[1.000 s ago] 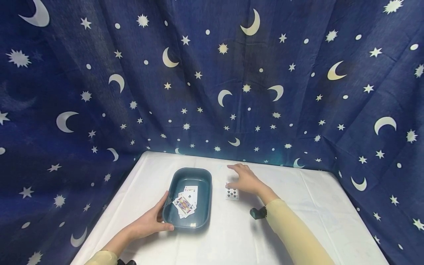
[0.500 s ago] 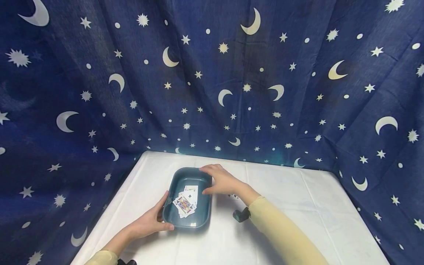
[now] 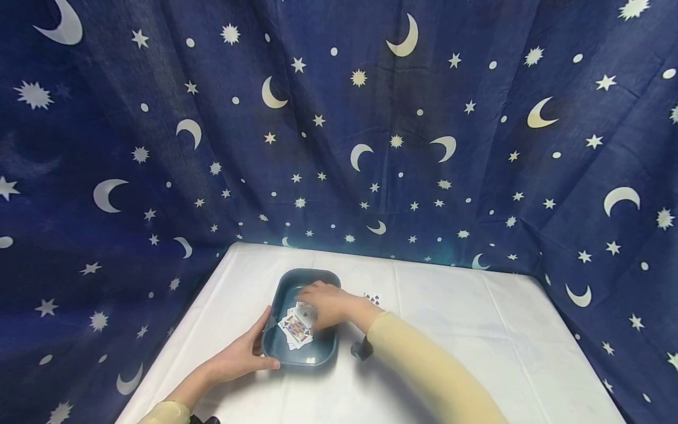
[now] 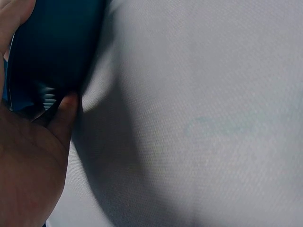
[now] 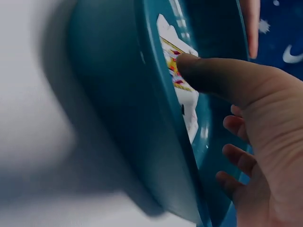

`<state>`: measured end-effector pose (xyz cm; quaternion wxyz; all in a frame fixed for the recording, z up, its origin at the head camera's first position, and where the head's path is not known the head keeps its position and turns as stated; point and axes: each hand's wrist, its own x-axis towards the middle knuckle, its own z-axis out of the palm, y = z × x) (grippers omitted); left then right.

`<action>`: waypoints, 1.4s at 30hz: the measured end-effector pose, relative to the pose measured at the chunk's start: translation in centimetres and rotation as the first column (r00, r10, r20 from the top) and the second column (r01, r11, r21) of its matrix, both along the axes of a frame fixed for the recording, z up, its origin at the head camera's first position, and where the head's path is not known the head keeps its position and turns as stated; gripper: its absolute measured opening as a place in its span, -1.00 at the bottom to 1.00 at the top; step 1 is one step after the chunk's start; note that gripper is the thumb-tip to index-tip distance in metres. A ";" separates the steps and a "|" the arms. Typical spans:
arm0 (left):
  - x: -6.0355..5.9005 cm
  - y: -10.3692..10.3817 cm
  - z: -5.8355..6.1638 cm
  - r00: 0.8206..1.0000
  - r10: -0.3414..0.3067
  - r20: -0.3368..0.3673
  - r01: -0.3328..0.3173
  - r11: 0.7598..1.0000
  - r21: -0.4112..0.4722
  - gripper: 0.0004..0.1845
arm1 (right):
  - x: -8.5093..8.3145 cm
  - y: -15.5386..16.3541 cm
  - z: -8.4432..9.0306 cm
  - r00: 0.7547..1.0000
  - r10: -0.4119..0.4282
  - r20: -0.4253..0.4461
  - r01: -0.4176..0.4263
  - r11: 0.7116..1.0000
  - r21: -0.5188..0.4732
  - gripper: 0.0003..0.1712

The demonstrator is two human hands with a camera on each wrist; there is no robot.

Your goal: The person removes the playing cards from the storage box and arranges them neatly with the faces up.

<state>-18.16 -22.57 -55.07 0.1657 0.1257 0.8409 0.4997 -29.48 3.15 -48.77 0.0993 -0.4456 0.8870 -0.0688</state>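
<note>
My left hand (image 3: pixel 241 357) gripped the near left corner of the teal tray (image 3: pixel 323 347) on the white table (image 3: pixel 477 330), thumb along its near rim and fingers curled against its outer wall. Beyond that, my right hand (image 3: pixel 324 304) reached inside the tray, fingers loosely bent and holding nothing, thumb tip pressing on the fanned playing cards (image 3: pixel 296 327) lying face up in it. Further off, just right of the tray, one card (image 3: pixel 373 298) lay on the table.

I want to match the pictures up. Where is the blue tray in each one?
Head: blue tray sits mid-table, between both hands.
Left wrist: its dark outer wall fills the top left.
Right wrist: tilted rim and wall fill the middle.
Shared landmark: the white tablecloth.
</note>
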 end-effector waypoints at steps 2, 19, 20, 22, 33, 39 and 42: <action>0.0 0.0 0.0 1.000 -0.006 0.004 0.006 1.000 0.008 0.37 | 0.1 -0.5 -0.4 1.000 0.017 -0.016 -0.017 0.999 0.028 0.02; -0.1 -0.1 -0.1 1.000 -0.006 0.008 0.006 1.000 0.013 0.38 | 0.9 -2.1 -1.2 0.997 0.072 -0.010 -0.071 0.992 0.104 -0.04; -0.1 -0.1 -0.1 1.000 -0.006 0.010 0.006 1.000 0.014 0.38 | 0.9 -2.1 -1.2 0.998 0.068 -0.006 -0.067 0.992 0.105 -0.04; -0.1 -0.2 -0.2 1.000 -0.006 0.009 0.006 1.000 0.011 0.38 | 0.9 -2.0 -1.3 0.998 0.058 0.003 -0.058 0.993 0.105 -0.02; 0.0 -0.1 -0.1 1.000 -0.011 0.006 0.011 1.000 0.020 0.38 | 0.5 -2.0 -1.7 0.999 0.005 0.049 -0.009 0.996 0.084 0.04; -0.1 -0.2 0.0 1.000 -0.019 0.006 0.019 0.999 0.034 0.37 | 0.7 -2.0 -1.6 0.998 -0.007 0.063 0.003 0.998 0.068 0.00; -0.1 -0.2 -0.1 1.000 -0.018 0.009 0.018 0.999 0.037 0.37 | 0.7 -2.0 -1.7 0.997 -0.015 0.073 0.010 0.998 0.062 -0.02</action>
